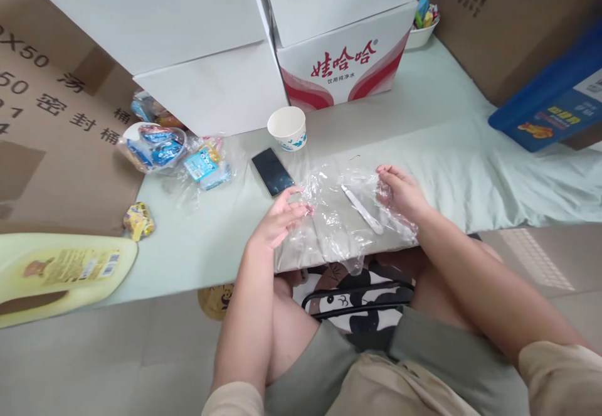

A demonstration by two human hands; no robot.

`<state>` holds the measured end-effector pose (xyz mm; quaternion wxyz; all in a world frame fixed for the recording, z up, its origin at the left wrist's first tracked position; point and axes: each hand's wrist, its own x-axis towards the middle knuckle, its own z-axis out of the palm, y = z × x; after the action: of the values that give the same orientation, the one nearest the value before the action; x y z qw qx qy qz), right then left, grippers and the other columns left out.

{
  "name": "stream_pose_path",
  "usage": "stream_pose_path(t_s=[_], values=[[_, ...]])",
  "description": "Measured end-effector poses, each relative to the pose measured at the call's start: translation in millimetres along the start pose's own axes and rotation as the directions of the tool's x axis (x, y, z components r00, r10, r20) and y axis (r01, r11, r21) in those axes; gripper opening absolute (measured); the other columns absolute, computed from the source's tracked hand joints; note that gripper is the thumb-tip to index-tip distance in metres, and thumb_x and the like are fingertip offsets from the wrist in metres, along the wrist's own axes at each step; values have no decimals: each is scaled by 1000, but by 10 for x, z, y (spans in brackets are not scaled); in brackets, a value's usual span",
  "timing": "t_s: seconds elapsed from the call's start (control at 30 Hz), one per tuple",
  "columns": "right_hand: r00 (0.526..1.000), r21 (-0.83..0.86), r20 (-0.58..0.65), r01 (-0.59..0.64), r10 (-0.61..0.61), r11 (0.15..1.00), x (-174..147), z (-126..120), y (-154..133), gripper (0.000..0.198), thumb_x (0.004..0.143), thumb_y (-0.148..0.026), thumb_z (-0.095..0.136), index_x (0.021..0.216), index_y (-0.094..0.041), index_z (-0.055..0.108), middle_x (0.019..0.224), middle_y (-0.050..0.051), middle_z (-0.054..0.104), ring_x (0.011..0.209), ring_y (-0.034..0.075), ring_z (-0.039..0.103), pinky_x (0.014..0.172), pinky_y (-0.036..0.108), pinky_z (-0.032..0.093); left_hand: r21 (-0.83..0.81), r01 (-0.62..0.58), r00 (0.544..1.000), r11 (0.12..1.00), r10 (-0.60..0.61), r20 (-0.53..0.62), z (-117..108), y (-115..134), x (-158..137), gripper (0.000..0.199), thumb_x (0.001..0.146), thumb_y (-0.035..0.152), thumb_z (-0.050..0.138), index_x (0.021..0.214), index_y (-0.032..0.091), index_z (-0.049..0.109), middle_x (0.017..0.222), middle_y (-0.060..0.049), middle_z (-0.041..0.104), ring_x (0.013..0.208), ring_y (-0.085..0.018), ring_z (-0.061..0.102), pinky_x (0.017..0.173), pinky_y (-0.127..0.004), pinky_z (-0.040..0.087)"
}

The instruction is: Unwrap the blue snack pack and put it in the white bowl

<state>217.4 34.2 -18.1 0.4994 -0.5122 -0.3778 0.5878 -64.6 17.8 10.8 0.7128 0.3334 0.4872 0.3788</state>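
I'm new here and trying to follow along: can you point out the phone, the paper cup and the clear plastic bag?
phone (pixel 273 171), head view, middle of its dark screen.
paper cup (pixel 287 130), head view, its outer wall.
clear plastic bag (pixel 336 224), head view, crinkled middle between the hands.
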Motion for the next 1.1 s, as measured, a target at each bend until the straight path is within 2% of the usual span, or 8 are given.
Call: stream_pose_path(t_s=[0.17, 0.3, 0.4, 0.5, 0.63, 0.8, 0.93, 1.1], values=[[992, 60, 130, -5, -3, 998, 33, -61, 61, 85, 73, -55, 76, 144, -43, 30, 122, 4, 65, 97, 22, 70, 82, 41, 59, -20, -174, 969, 985, 167, -184, 22, -30, 112, 49, 63, 28, 83, 103, 24, 55, 68, 4, 63, 62, -10, 61, 60, -18, 46], [988, -108, 150, -24, 40, 994, -59, -41, 111, 119, 74, -42, 80, 160, -33, -1, 105, 5, 72, 89, 21, 72, 78, 38, 60, -114, -268, 946, 957, 239, -219, 81, 18, 186, 48, 65, 28, 81, 102, 26, 52, 72, 6, 62, 62, -9, 59, 65, -23, 51], [996, -150, 77, -27, 39, 988, -85, -17, 96, 110, 76, -34, 76, 161, -26, 8, 79, -1, 71, 74, 20, 70, 69, 34, 59, -115, -289, 932, 950, 253, -259, 118, 36, 222, 45, 67, 27, 80, 102, 28, 51, 73, 6, 60, 63, -9, 58, 66, -23, 51], [998, -42, -51, 26, -28, 999, -51, -15, 75, 91, 82, -34, 67, 158, -30, 16, 82, 0, 71, 74, 18, 70, 70, 33, 58, -66, -329, 901, 942, 292, -321, 122, 26, 257, 46, 70, 28, 79, 106, 31, 50, 75, 7, 61, 66, -10, 60, 67, -22, 51], [998, -89, 62, 13, -7, 996, -21, -39, 82, 81, 82, -39, 69, 153, -34, 30, 85, 0, 73, 79, 19, 70, 73, 34, 58, -19, -385, 878, 923, 360, -314, 68, -14, 303, 33, 70, 32, 80, 94, 25, 58, 79, 3, 62, 71, -10, 63, 70, -23, 52], [997, -275, 56, 73, -59, 959, -51, -59, 49, 20, 82, -37, 64, 94, -24, 70, 70, 0, 65, 65, 15, 61, 69, 33, 54, 335, -365, 860, 869, 452, -237, -89, -102, 339, 35, 63, 19, 81, 96, 22, 70, 88, -2, 66, 83, -14, 64, 73, -21, 51], [988, -359, -43, 121, -147, 925, -48, -114, -6, 26, 81, -34, 62, 104, -23, 72, 75, 1, 64, 73, 17, 61, 76, 35, 53, 603, -341, 801, 721, 559, -215, -236, -156, 339, 29, 69, 20, 77, 98, 22, 76, 85, -2, 66, 81, -14, 62, 68, -20, 48], [970, -584, 4, 201, -244, 787, -8, -209, 36, 36, 77, -33, 68, 112, -24, 71, 78, 2, 59, 68, 19, 59, 76, 41, 54, 670, -348, 779, 655, 600, -182, -300, -90, 276, 14, 75, 27, 74, 86, 21, 78, 84, -4, 64, 75, -15, 57, 67, -23, 47]])
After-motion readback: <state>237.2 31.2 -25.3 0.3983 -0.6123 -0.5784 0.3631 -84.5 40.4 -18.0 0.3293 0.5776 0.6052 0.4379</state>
